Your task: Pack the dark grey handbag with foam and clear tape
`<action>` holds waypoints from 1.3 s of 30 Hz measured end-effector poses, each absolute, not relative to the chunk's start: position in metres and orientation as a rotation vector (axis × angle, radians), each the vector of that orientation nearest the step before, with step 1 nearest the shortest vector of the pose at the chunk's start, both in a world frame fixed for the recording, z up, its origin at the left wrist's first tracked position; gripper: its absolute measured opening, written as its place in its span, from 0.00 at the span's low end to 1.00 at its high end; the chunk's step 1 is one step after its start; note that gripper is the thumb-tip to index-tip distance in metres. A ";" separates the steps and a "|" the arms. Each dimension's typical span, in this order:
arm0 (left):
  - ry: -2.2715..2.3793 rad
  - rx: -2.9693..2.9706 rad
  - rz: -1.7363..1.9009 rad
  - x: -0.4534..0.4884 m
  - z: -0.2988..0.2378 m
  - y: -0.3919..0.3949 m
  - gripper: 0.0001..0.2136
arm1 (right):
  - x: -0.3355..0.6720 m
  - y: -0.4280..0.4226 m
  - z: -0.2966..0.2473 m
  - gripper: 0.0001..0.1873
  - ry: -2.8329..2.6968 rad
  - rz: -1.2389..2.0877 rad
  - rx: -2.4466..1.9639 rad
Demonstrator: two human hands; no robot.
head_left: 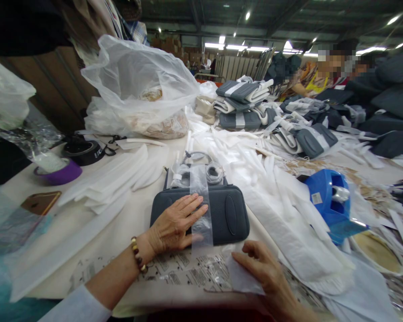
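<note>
A dark grey padded case [231, 219] lies flat in front of me. A translucent strip [200, 179] runs across its middle, and coiled grey cables [215, 174] sit against the case's far side. My left hand [176, 222] rests on the case with its fingers stretched out, pressing over the strip. Just right of the case's near edge, my right hand [262, 268] has its fingers curled and holds a thin translucent plastic sheet [242, 273]. Under both lies a clear plastic bag with printed text [174, 268].
White foam sleeves [278, 237] are heaped to the right, and more white strips [107, 179] lie left. A blue tape dispenser [332, 201] stands right. At left are a purple tape roll [62, 172] and a phone [40, 203]. Grey cases [242, 118] are stacked behind; people work beyond.
</note>
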State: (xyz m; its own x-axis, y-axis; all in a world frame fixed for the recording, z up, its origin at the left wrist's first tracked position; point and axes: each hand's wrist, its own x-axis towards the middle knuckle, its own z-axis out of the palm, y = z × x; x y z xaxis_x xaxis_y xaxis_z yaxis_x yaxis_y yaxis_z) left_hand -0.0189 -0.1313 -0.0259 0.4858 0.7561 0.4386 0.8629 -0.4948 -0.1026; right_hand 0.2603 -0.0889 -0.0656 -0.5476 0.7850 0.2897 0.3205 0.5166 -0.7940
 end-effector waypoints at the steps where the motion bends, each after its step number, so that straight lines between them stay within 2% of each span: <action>1: -1.372 -2.429 -0.484 -0.019 -0.026 -0.131 0.29 | 0.256 -0.094 -0.065 0.11 -2.237 0.748 -0.702; 5: -1.385 -2.421 -0.509 -0.019 -0.025 -0.129 0.29 | 0.221 -0.117 -0.064 0.18 -2.358 0.288 -0.093; 7: -1.382 -2.417 -0.524 -0.019 -0.026 -0.128 0.29 | 0.200 -0.127 -0.064 0.17 -2.303 0.286 -0.013; 12: -1.364 -2.376 -0.549 -0.018 -0.030 -0.127 0.26 | 0.186 -0.133 -0.068 0.17 -2.337 0.403 0.049; 17: -1.308 -2.298 -0.525 -0.017 -0.036 -0.128 0.16 | 0.207 -0.124 -0.069 0.15 -2.414 0.421 0.007; 24: -1.203 -2.249 -0.533 -0.016 -0.034 -0.132 0.15 | 0.216 -0.115 -0.059 0.15 -2.480 0.365 -0.156; 30: -1.197 -2.294 -0.552 -0.018 -0.036 -0.136 0.15 | 0.217 -0.104 -0.063 0.11 -2.322 0.117 -0.344; 34: -1.174 -2.306 -0.582 -0.017 -0.035 -0.136 0.14 | 0.208 -0.100 -0.054 0.17 -2.329 0.049 -0.247; 39: -1.171 -2.315 -0.560 -0.016 -0.035 -0.135 0.14 | 0.196 -0.094 -0.042 0.17 -2.353 0.053 -0.012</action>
State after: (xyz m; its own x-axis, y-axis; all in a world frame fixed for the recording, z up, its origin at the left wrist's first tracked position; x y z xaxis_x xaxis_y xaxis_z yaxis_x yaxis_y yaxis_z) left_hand -0.0158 -0.1354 -0.0349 0.5496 0.6262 0.5531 0.8237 -0.5169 -0.2333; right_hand 0.1964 -0.0944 -0.0424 -0.7051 0.0243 0.7087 -0.0076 0.9991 -0.0419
